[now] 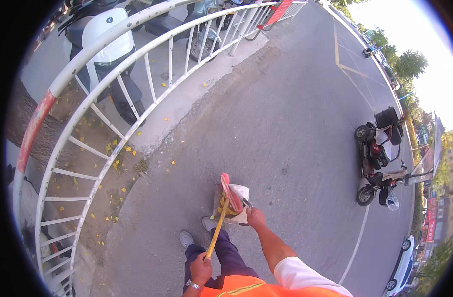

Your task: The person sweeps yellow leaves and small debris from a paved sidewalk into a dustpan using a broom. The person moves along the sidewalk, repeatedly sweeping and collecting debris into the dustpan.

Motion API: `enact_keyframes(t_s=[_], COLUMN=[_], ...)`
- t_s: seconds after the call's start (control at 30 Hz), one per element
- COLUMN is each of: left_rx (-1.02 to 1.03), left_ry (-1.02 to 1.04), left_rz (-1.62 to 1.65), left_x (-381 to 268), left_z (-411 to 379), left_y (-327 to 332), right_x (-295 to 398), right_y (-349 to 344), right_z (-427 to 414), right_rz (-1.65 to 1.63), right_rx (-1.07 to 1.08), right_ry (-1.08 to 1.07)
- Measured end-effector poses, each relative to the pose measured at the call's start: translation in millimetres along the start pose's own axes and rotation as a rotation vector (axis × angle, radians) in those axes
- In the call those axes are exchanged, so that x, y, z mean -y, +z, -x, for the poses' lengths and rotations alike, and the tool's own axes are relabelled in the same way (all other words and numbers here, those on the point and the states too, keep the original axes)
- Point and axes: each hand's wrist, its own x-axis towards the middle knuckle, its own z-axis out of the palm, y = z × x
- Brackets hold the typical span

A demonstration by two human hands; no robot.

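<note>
My left hand (201, 268), with a metal watch at its wrist, grips the yellow handle of a broom (216, 237). Red-pink bristles (232, 195) at the broom's far end lie over the mouth of a dustpan. In my right hand (256, 217) is the dark handle of that whitish dustpan (240, 191), held low in front of my feet. Yellow leaves (223, 208) lie inside the pan, partly covered by the broom head. A few more yellow leaves (173, 162) are scattered on the asphalt ahead.
A white metal railing (96, 89) curves along the left, with parked scooters (109, 41) and a tree trunk (37, 130) behind it. Fallen leaves dot the dirt strip (96, 200). A mobility scooter (378, 159) stands on the road to the right, and a white car (400, 263) farther off.
</note>
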Motion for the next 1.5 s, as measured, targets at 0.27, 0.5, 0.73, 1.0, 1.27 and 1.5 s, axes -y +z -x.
enact_keyframes(t_s=[0.27,0.5,0.73,1.0,1.27,1.5], left_rx=[0.039,0.117,0.047,0.290,0.376,0.479], left_ry=[0.079,-0.194,-0.212,-0.260,-0.072,0.449], left_rz=[-0.030,0.305,0.396,-0.069,-0.653,-1.465], left_x=[56.6,133.6,317.3,235.1,261.7,350.7], left_z=[47.2,60.9,36.2,49.0,47.7,7.5], left_y=[-146.7,-224.0,-204.5,-123.6,-158.0,-244.9], right_x=[-104.8,-140.7,-143.4,-208.1,-334.8,-316.3], right_y=[-3.3,-6.9,-1.9,52.8,148.2,123.1], right_z=[40.3,121.3,199.8,276.5,394.7,457.1], right_rz=[-0.974,-1.209,-1.372,-1.381,-1.327,-1.438], right_rx=[-0.272,-0.357,-0.292,-0.236,-0.348,-0.261], right_ry=[0.317,0.527,0.585,0.765,0.897,1.042])
